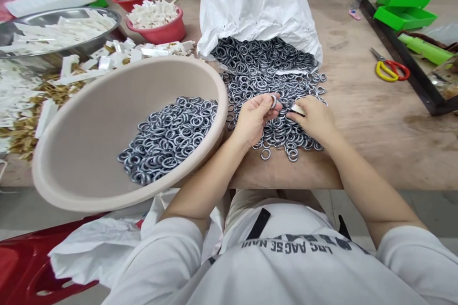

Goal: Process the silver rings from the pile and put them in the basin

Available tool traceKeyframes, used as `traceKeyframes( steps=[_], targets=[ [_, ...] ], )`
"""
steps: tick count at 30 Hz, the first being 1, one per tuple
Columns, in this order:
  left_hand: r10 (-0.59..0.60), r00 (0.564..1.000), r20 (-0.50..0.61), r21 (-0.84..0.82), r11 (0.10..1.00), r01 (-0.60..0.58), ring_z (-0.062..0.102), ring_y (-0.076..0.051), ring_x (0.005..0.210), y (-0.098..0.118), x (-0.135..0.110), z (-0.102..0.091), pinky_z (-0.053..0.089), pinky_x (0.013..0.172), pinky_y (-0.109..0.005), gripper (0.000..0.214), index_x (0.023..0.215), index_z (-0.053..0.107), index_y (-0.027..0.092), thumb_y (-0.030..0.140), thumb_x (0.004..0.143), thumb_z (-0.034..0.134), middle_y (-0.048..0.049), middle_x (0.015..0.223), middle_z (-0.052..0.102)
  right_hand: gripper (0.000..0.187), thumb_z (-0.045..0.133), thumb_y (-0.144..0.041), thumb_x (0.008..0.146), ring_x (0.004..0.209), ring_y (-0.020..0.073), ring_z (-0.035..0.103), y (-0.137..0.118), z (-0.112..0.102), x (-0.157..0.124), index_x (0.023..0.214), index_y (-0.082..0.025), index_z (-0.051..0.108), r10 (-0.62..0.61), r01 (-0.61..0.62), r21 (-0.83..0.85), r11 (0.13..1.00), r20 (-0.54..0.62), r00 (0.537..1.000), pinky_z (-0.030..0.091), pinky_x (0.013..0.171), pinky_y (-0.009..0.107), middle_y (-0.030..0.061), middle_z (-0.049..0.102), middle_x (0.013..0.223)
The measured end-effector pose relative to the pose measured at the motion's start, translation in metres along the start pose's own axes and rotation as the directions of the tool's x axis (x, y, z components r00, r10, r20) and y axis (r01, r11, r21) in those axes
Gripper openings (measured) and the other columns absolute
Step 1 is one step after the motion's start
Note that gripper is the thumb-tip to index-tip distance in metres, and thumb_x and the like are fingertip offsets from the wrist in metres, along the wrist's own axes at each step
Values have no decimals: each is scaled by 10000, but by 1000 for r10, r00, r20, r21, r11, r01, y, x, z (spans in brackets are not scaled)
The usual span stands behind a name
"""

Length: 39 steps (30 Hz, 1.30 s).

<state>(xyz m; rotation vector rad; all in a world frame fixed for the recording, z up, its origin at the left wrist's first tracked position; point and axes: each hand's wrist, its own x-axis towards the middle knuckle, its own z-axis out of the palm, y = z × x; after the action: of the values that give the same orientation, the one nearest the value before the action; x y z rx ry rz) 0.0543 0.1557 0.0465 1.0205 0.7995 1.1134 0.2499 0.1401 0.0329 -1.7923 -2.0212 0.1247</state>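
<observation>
My left hand (253, 116) pinches one dark grey ring (274, 101) between thumb and fingers, over the loose pile. Close by on the right, my right hand (317, 116) is closed around a small tool (297, 110) with a white and black handle; its dark tip points at the ring, and its exact kind is hard to make out. Beneath both hands spreads a heap of grey rings (282, 140), spilling from the mouth of a white woven sack (257, 5). To the left, a large beige basin (60, 138) holds many more such rings (168, 140).
White plastic pieces (103, 62) lie behind the basin, near a metal bowl (32, 57) and a red bowl (161, 33). Scissors (390, 70) rest at the right, beside a dark metal frame (400, 52) and green trays (404, 16). A red stool (28, 267) stands below left.
</observation>
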Motion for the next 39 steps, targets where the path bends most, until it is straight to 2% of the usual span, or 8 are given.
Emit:
traceKeyframes(
  steps=[4, 7, 9, 12, 16, 22, 29, 39],
  targets=[
    [-89, 996, -6, -81, 993, 88, 645, -81, 678, 4, 4, -4, 556, 655, -207, 241, 1108, 670, 169, 210, 885, 589, -7, 849, 701, 342, 542, -510, 969, 862, 264, 597, -3, 5, 1, 861, -212, 672, -4, 4, -4, 1000, 4, 1000, 411, 730, 358, 91, 630, 975],
    [-170, 985, -12, -95, 981, 168, 617, -79, 644, 5, 4, -1, 518, 594, -205, 196, 987, 675, 135, 233, 916, 521, -21, 846, 664, 411, 538, -557, 966, 751, 208, 546, -3, 3, 3, 754, -207, 583, 15, -2, 270, 963, -45, 999, 388, 670, 324, 51, 577, 812],
    [-143, 990, -5, -2, 990, 143, 549, -64, 597, 2, 2, 4, 447, 542, -187, 178, 922, 664, 143, 292, 928, 568, -4, 798, 620, 473, 527, -630, 948, 612, 152, 455, -7, 1, 2, 715, -219, 511, 22, -30, 593, 805, 20, 1000, 343, 575, 289, -1, 482, 672],
    [52, 996, 72, 198, 978, -65, 486, -68, 623, -6, -2, 9, 404, 577, -191, 261, 809, 618, 160, 396, 912, 662, 14, 743, 570, 503, 581, -696, 885, 498, 96, 343, -20, -1, -2, 735, -224, 492, -27, -147, 882, 448, 177, 984, 263, 465, 257, -45, 429, 616],
    [207, 971, 120, 240, 943, -231, 462, -93, 654, -14, -5, 11, 392, 612, -222, 440, 721, 555, 170, 561, 913, 613, 15, 694, 512, 446, 699, -651, 825, 543, 86, 427, -37, -1, -8, 852, -222, 581, -46, -117, 941, 317, 139, 989, 342, 485, 243, -30, 552, 730],
    [71, 995, 71, 97, 992, -78, 322, -71, 502, -14, -11, 17, 251, 473, -225, 499, 727, 508, 191, 660, 865, 607, 51, 603, 374, 422, 708, -637, 823, 805, 167, 585, -38, 2, -10, 992, -264, 608, -46, 93, 896, 434, -81, 996, 474, 699, 302, 10, 624, 901],
    [-50, 998, -32, -27, 998, 50, 227, -42, 408, -6, -15, 21, 155, 405, -227, 532, 701, 469, 196, 688, 843, 614, 74, 545, 319, 545, 412, -714, 953, 632, 152, 477, -40, -8, -23, 830, -214, 593, -194, 257, 358, 898, -202, 960, 301, 599, 304, 7, 552, 699],
    [-95, 995, -38, -90, 992, 91, 238, -41, 402, -8, -17, 23, 157, 406, -226, 550, 705, 488, 195, 713, 800, 644, 82, 516, 306, 614, 272, -681, 1006, 635, 156, 521, -45, 1, -27, 853, -198, 618, -288, 313, 80, 946, -232, 929, 249, 579, 301, 23, 607, 710]
  ],
)
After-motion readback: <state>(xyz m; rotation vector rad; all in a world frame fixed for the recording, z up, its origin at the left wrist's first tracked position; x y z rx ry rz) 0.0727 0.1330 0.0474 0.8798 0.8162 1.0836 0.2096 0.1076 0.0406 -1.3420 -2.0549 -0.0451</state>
